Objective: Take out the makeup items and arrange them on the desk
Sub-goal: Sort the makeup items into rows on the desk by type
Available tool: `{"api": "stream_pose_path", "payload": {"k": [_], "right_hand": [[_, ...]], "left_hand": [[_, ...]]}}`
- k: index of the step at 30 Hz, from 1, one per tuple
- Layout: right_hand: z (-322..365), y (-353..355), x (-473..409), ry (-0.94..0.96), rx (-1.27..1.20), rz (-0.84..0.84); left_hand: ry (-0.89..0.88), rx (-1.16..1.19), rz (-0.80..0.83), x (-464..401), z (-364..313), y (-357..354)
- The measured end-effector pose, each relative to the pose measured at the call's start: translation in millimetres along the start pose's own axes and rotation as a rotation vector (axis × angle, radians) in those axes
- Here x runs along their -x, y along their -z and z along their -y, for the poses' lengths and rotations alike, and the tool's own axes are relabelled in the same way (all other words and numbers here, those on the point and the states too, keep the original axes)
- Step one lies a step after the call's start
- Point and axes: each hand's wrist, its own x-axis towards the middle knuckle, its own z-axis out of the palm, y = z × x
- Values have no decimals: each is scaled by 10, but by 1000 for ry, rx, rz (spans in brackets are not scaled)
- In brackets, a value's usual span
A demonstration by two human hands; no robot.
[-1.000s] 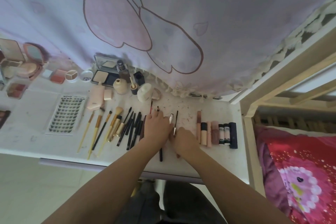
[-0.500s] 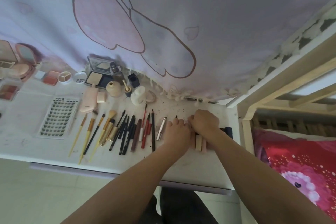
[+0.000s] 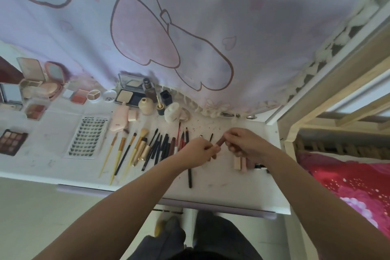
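left hand (image 3: pixel 201 150) pinches near end of brown lip tube (image 3: pixel 219 143) | right hand (image 3: pixel 244 143) pinches its far end (tube held just above the desk (image 3: pixel 221 188)) | brushes (image 3: pixel 135 148) and pencils (image 3: pixel 166 145) lie in a row left | pale tubes (image 3: pixel 239 162) lie under right wrist

My right hand (image 3: pixel 244 143) covers the upper ends of the tubes (image 3: pixel 240 162) lying under it at three o'clock. I can't read how the fingers (image 3: pixel 230 148) sit on the brown stick (image 3: pixel 220 142). The palette (image 3: pixel 6 95) at nine o'clock is cut by the frame edge.
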Motion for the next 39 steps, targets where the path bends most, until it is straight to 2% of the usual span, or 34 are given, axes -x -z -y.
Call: {"api": "stream_pose_path", "payload": {"k": [4, 7, 11, 13, 17, 19, 21, 23, 26, 29, 33, 39], "right_hand": [[101, -14, 203, -108, 160, 73], [178, -104, 272, -91, 356, 46], [217, -34, 354, 27, 350, 63], [248, 27, 429, -3, 277, 99], [288, -28, 472, -40, 496, 18], [240, -23, 462, 47, 492, -1], [179, 27, 472, 81, 353, 23], [153, 31, 495, 31, 296, 14], [154, -27, 499, -94, 355, -18], [160, -15, 531, -60, 444, -13], [94, 30, 568, -18, 296, 21], [-11, 166, 558, -80, 618, -43]], "left_hand": [[-87, -174, -14, 181, 59, 70], [-136, -277, -40, 248, 37, 107], [-143, -280, -23, 308, 8, 205], [-177, -328, -25, 340, -7, 247], [-242, -382, -66, 333, -32, 236], [-235, -375, -47, 303, -26, 214], [-207, -335, -31, 280, -6, 195], [-202, -323, -28, 273, -3, 182], [-230, -329, -28, 250, -2, 158], [-216, -301, 6, 215, 32, 154], [-157, -165, 90, 197, 103, 159], [-134, -331, 158, 121, 244, 94]]}}
